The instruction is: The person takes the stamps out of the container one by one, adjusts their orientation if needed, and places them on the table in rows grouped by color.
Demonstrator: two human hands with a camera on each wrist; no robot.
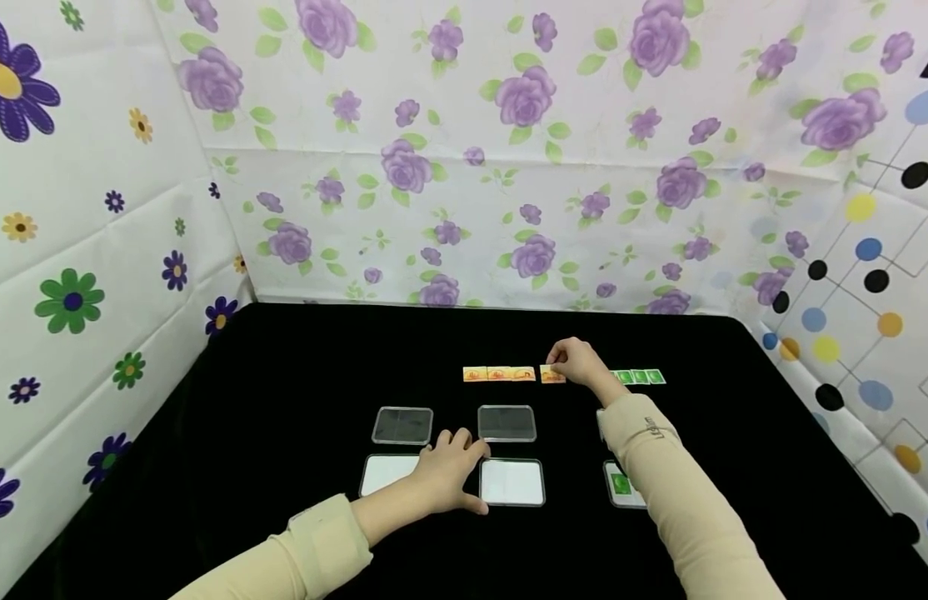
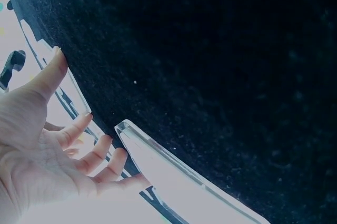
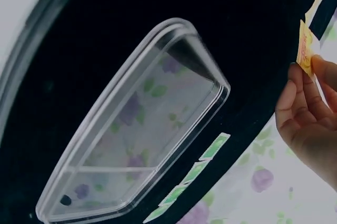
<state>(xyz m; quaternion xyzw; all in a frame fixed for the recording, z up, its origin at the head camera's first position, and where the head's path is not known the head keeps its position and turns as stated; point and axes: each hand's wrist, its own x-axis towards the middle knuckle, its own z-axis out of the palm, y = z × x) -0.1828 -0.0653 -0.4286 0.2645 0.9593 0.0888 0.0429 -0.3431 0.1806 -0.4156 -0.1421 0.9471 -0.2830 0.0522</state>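
Observation:
My right hand (image 1: 578, 363) pinches a small orange-yellow packet (image 3: 305, 50) between thumb and fingertips, at the right end of a row of orange packets (image 1: 498, 374). My left hand (image 1: 451, 473) is spread low over the cloth, between two shallow clear cases with white inside. Its thumb and index finger come right up to the left edge of the middle white case (image 1: 512, 483); its wrist and palm overlap the left white case (image 1: 385, 473). In the left wrist view the little finger reaches the edge of a white case (image 2: 174, 176).
Behind the white cases lie two clear lids (image 1: 402, 426). On the right, a white case (image 1: 627, 498) holding a green packet is partly covered by the sleeve. Another clear lid (image 3: 142, 113) sits near a row of green packets (image 3: 195, 171). Patterned cloth walls (image 1: 464, 100) enclose the black table.

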